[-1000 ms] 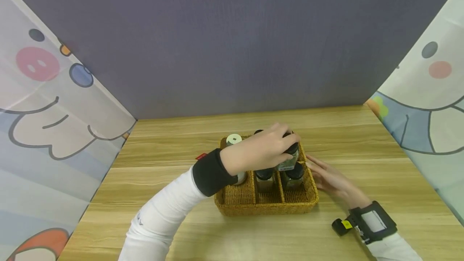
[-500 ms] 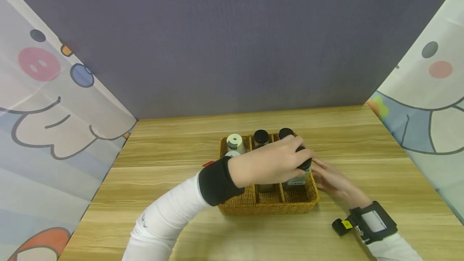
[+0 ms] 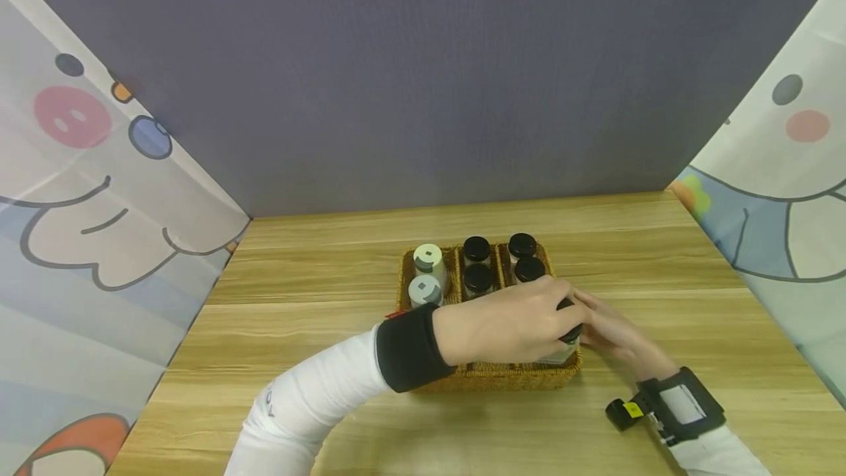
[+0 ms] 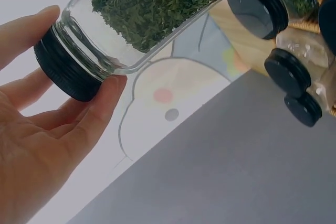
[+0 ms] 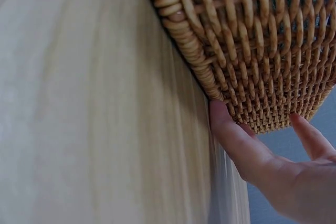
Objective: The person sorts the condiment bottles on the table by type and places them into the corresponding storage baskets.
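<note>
My left hand (image 3: 522, 320) reaches across the basket and grips a glass spice jar (image 4: 163, 11) by its black lid (image 4: 65, 69). Dried green flakes fill much of the jar, which is over the basket's front right compartment in the head view. Against the right side of the divided wicker basket (image 3: 489, 382) rests my right hand (image 3: 615, 333). In the right wrist view its extended fingers (image 5: 231, 132) touch the woven wall. Behind the left hand, several black-lidded jars (image 3: 477, 278) stand in the middle and right columns. The jar's base is partly hidden in the head view.
Two white-lidded containers (image 3: 428, 259) stand in the basket's left column. A small red tag (image 3: 396, 314) shows at the basket's left edge. The wooden table (image 3: 297, 270) meets a grey panel (image 3: 423, 79) behind, with cartoon-printed sheets (image 3: 66, 241) on both sides.
The left hand has carried the jar toward the front right of the basket and lower. Jars behind it have come into view. The right hand has stayed at the basket's side.
</note>
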Demonstrator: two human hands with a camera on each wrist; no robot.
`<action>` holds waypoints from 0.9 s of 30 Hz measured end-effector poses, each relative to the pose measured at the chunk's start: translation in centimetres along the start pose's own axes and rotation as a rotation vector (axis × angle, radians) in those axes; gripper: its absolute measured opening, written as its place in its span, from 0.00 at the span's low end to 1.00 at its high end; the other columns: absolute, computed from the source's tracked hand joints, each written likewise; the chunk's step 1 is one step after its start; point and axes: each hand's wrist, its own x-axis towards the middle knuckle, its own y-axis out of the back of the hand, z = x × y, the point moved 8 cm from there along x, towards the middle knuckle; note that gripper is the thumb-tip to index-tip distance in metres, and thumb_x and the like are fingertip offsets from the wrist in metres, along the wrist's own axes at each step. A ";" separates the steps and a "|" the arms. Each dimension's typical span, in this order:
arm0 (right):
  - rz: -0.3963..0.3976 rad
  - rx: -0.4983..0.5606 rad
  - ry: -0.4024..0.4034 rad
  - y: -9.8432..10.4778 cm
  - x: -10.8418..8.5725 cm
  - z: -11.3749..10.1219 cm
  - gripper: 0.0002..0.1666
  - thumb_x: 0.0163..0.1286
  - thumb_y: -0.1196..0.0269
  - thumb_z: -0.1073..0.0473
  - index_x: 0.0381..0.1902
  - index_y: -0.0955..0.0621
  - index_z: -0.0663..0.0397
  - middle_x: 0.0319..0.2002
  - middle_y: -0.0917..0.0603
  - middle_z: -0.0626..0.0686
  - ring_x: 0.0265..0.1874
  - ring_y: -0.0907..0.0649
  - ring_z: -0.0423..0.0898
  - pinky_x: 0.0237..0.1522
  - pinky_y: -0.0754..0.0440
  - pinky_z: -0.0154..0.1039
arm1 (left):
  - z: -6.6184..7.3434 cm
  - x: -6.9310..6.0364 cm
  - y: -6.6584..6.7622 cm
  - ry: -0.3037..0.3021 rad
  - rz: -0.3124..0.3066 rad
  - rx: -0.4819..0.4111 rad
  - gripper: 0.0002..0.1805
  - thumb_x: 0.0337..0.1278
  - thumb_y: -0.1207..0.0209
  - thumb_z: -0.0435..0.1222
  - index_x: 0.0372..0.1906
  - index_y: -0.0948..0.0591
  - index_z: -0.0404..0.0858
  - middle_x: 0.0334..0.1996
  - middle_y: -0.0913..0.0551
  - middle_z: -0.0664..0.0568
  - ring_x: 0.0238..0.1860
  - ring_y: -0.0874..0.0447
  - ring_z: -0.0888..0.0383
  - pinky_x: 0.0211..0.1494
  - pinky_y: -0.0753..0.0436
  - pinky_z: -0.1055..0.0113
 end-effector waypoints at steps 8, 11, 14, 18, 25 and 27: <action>0.052 -0.061 -0.037 0.4 0.0 0.3 0.41 0.71 0.56 0.50 0.67 0.65 0.59 0.48 0.30 0.37 0.42 0.24 0.36 0.45 0.24 0.35 | 0.6 0.3 -1.2 -0.017 0.024 0.108 0.16 0.57 0.46 0.42 0.48 0.25 0.39 0.38 0.24 0.52 0.37 0.26 0.61 0.45 0.28 0.75; 0.071 -0.049 -0.056 0.5 0.0 0.4 0.42 0.70 0.55 0.49 0.67 0.65 0.57 0.47 0.29 0.37 0.42 0.23 0.36 0.45 0.24 0.36 | 0.8 0.2 -1.5 -0.018 0.071 0.162 0.10 0.57 0.49 0.40 0.41 0.23 0.41 0.33 0.24 0.53 0.32 0.26 0.62 0.39 0.27 0.75; 0.076 -0.031 -0.066 0.6 0.0 0.4 0.43 0.69 0.53 0.50 0.67 0.65 0.57 0.41 0.24 0.39 0.35 0.23 0.36 0.40 0.23 0.33 | 0.8 0.2 -1.9 -0.011 0.094 0.194 0.08 0.58 0.52 0.37 0.38 0.23 0.41 0.32 0.25 0.53 0.30 0.27 0.62 0.36 0.27 0.75; 0.068 -0.006 -0.074 0.5 0.0 0.4 0.43 0.69 0.53 0.51 0.67 0.66 0.57 0.37 0.22 0.41 0.33 0.23 0.36 0.37 0.23 0.32 | 0.8 0.3 -2.8 0.002 0.049 0.177 0.09 0.60 0.53 0.37 0.40 0.23 0.41 0.37 0.25 0.51 0.32 0.27 0.62 0.37 0.27 0.76; 0.086 0.023 -0.095 0.4 0.1 0.6 0.43 0.69 0.52 0.50 0.68 0.65 0.55 0.41 0.23 0.42 0.40 0.22 0.37 0.40 0.22 0.33 | 0.7 0.3 -3.9 0.022 -0.020 0.185 0.09 0.61 0.53 0.37 0.41 0.23 0.41 0.40 0.25 0.50 0.32 0.26 0.61 0.37 0.26 0.75; 0.092 0.008 -0.098 0.4 0.2 0.6 0.43 0.69 0.53 0.49 0.68 0.64 0.54 0.43 0.24 0.42 0.41 0.22 0.37 0.42 0.22 0.34 | 0.8 0.4 -4.3 0.026 -0.035 0.206 0.09 0.62 0.54 0.37 0.41 0.23 0.42 0.39 0.25 0.50 0.31 0.27 0.61 0.36 0.26 0.75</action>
